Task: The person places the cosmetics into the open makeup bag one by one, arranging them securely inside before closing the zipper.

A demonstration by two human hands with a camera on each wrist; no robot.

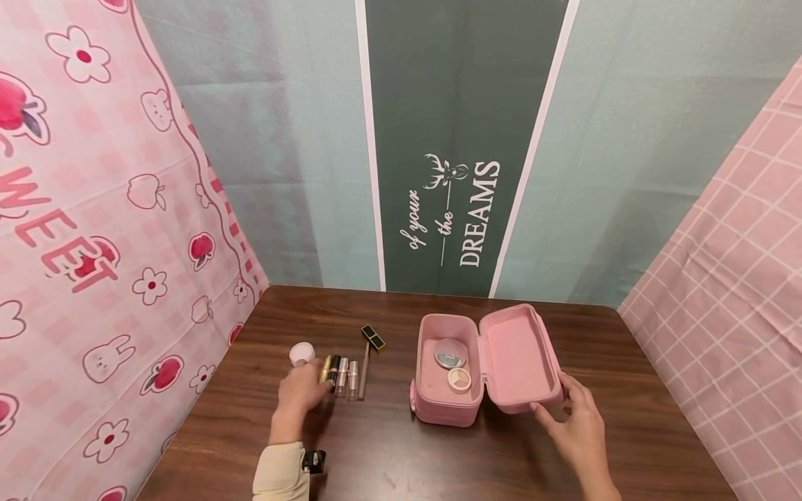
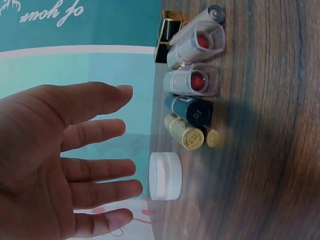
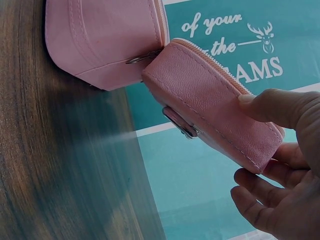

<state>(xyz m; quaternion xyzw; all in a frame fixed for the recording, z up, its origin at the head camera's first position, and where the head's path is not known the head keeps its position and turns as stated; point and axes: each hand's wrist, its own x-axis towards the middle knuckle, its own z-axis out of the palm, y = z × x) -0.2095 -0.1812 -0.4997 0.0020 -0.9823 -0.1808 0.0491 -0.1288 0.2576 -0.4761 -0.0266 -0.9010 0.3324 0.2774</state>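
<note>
My left hand (image 1: 301,387) is above the table beside a white round jar (image 1: 302,352) and a row of lipsticks. In the left wrist view its fingers are extended and hold nothing. The row has a gold tube (image 2: 185,132), a black tube (image 2: 190,110) and two clear-capped lipsticks (image 2: 192,81). With thumb and fingers, my right hand (image 1: 578,422) holds the outer edge of the raised lid (image 3: 215,102) of a pink cosmetic case (image 1: 446,412). Inside the case lie a round shiny compact (image 1: 450,353) and a small round three-section palette (image 1: 459,380).
A thin brown stick (image 1: 364,374), like a makeup pencil, lies right of the lipsticks, by a black and gold case (image 1: 372,337). Everything stands on a dark wooden table (image 1: 388,452). Printed cloths (image 1: 313,139) hang behind and at both sides.
</note>
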